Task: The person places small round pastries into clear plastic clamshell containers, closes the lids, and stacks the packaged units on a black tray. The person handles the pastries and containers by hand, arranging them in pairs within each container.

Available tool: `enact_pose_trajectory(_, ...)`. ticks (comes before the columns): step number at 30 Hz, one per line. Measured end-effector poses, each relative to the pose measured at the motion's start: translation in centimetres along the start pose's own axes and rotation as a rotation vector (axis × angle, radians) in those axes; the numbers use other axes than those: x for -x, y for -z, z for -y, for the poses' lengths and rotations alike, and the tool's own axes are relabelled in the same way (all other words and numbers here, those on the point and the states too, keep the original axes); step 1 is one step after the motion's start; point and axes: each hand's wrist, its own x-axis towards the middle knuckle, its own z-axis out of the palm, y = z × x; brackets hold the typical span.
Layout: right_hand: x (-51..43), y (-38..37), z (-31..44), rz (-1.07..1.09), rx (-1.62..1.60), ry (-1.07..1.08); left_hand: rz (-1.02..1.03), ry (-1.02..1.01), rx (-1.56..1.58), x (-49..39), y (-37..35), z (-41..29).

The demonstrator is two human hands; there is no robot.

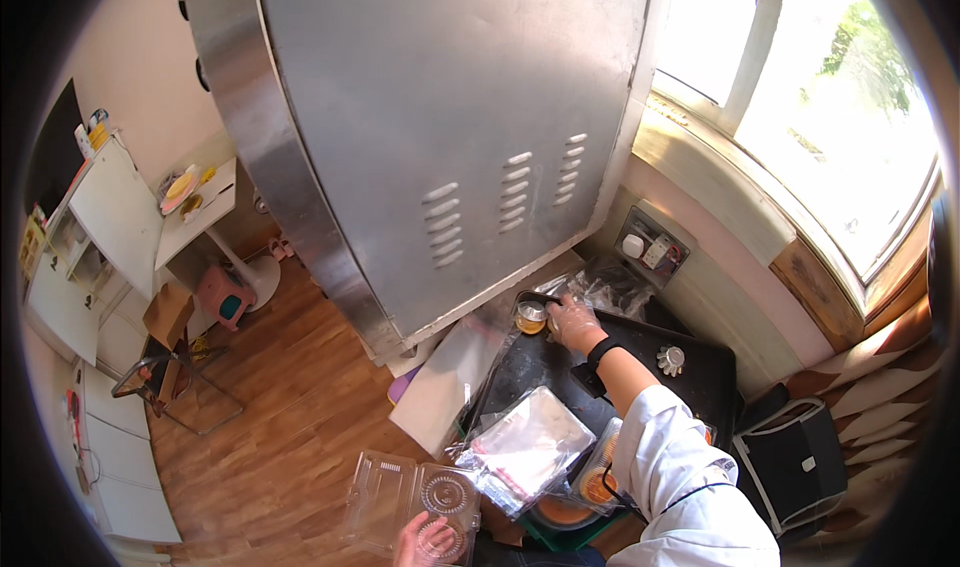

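My left hand (418,543) holds an opened clear plastic clamshell container (444,490) at the bottom of the view. Its fingers show at one of the two round ribbed wells, and no food is visible in them. My right hand (576,327), in a thin clear plastic glove, reaches to the far corner of a black baking tray (517,372). Just left of its fingers stands a small golden cake with a foil cup (531,313) over its top. Another golden piece lies partly hidden at the fingertips; whether it is gripped is unclear. An upturned fluted metal mould (670,360) rests farther right on the tray.
A stack of plastic bags (536,439) lies across the tray's near edge, beside packed orange-topped food (598,484). A large steel cabinet (450,131) rises behind. Right are a wall socket box (654,248), a window, and a black bag (795,458).
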Motion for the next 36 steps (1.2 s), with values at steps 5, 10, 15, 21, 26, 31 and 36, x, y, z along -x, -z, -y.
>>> enact_pose_trajectory(5, -1.4, -0.1, -1.5, -0.012, 0.122, 0.252, 0.024, 0.050, 0.020, -1.2, 0.1, 0.6)
enact_pose_trajectory(10, -2.2, -0.2, -2.1, 0.018, 0.390, 0.402, -0.072, 0.044, -0.044, -0.6, 0.7, 0.7)
enact_pose_trajectory(15, -2.6, -0.2, -1.7, -0.059, 0.497, 0.424, -0.110, 0.027, -0.049, -0.3, 1.9, 1.3)
enact_pose_trajectory(21, -1.9, 0.9, -1.7, -0.017, 0.464, 0.444, -0.120, -0.009, -0.074, 0.1, 3.3, 2.0)
enact_pose_trajectory(26, -1.5, 1.6, -2.3, 0.018, 0.355, 0.464, -0.100, -0.011, -0.127, 0.3, 3.1, 1.6)
enact_pose_trajectory(31, -1.4, 1.5, -3.4, 0.011, 0.298, 0.458, -0.113, 0.018, -0.157, 0.4, 2.8, 1.5)
enact_pose_trajectory(36, 1.0, 2.6, -4.9, -0.186, -0.216, 0.368, -0.016, -0.035, -0.083, 0.3, 2.5, 0.4)
